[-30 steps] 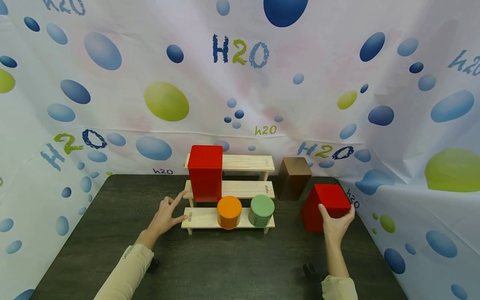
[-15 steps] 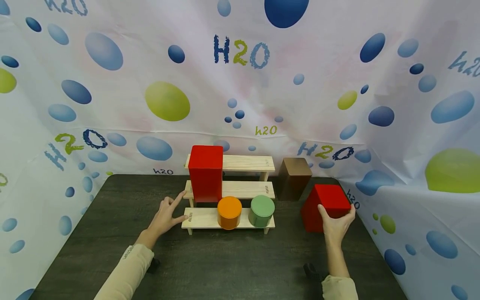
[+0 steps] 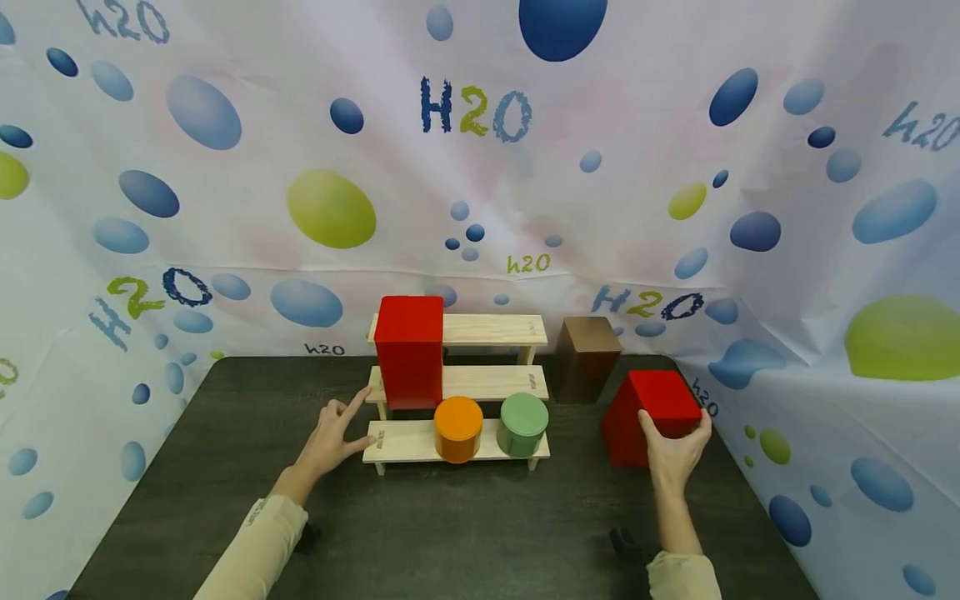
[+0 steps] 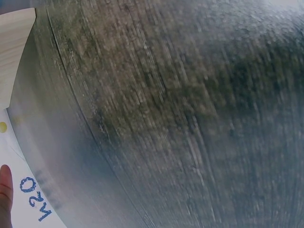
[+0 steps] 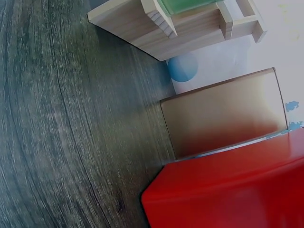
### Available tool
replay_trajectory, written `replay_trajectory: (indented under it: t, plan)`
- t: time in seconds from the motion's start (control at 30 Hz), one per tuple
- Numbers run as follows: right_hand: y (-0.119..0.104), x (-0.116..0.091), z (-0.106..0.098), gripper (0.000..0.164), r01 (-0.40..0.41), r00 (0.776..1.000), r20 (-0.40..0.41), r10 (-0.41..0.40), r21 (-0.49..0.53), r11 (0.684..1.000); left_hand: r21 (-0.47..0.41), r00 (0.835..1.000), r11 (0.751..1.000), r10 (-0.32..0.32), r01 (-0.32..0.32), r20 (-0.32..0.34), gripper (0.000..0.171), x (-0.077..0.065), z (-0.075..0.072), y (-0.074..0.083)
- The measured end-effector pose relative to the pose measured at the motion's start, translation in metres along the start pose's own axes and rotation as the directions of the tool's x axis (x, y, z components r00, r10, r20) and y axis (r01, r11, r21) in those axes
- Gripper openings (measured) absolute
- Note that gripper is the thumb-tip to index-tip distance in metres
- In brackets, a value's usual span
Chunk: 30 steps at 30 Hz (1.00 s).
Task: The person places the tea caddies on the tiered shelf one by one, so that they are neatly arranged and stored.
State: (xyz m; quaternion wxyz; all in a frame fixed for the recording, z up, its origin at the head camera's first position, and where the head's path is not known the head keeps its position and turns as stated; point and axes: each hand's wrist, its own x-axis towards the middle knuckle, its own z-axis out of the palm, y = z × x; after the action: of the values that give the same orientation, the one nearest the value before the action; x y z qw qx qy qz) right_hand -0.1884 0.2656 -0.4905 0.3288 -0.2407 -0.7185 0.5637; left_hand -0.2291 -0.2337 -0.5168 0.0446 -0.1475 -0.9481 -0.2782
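My left hand (image 3: 324, 442) is at the left end of a three-step wooden shelf (image 3: 495, 382). Its index finger reaches the middle step and its thumb the lowest one, both fairly straight. In the left wrist view a fingertip (image 4: 4, 192) shows at the edge, below a corner of pale wood (image 4: 14, 52). On the right, my right hand (image 3: 671, 457) holds a red box (image 3: 626, 425) between thumb and fingers, near its top. That box fills the lower right of the right wrist view, where the hand is out of sight. It appears to stand on the table.
Another tall red box (image 3: 408, 358) stands on the shelf's left side. An orange round tin (image 3: 458, 433) and a green round tin (image 3: 522, 429) stand on the lowest step. A brown box (image 3: 585, 367) stands between shelf and held box. Printed cloth (image 3: 420, 208) hangs behind the dark table (image 3: 465, 533).
The view has tilted slightly. Both hands keep their places, and the boxes and tins have not moved.
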Motion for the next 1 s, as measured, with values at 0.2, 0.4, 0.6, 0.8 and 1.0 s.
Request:
replay_trajectory:
  t: [0.2,0.4,0.6,0.8,1.0]
  plan:
    - [-0.005,0.001,-0.004,0.090,0.039,0.999,-0.009,-0.038,0.048,0.998,-0.005,1.000,1.000,0.013,-0.013,-0.014,0.084,0.000,0.001,-0.001]
    - [-0.014,0.002,-0.006,0.089,0.072,0.997,-0.001,-0.072,0.069,0.995,0.000,1.000,1.000,0.010,-0.010,-0.011,0.085,-0.001,0.000,0.000]
    - [-0.025,0.001,-0.006,0.086,0.101,0.994,0.036,-0.104,0.070,0.992,-0.001,1.000,1.000,-0.003,0.003,-0.010,0.085,-0.002,0.000,0.001]
    - [-0.040,-0.001,-0.008,0.080,0.130,0.990,0.038,-0.135,0.099,0.987,0.001,1.000,1.000,-0.003,0.003,-0.010,0.084,-0.001,0.000,0.002]
    - [-0.056,-0.001,-0.008,0.079,0.184,0.981,0.037,-0.192,0.158,0.970,0.002,1.000,1.000,-0.005,0.005,-0.007,0.085,-0.002,-0.001,0.001]
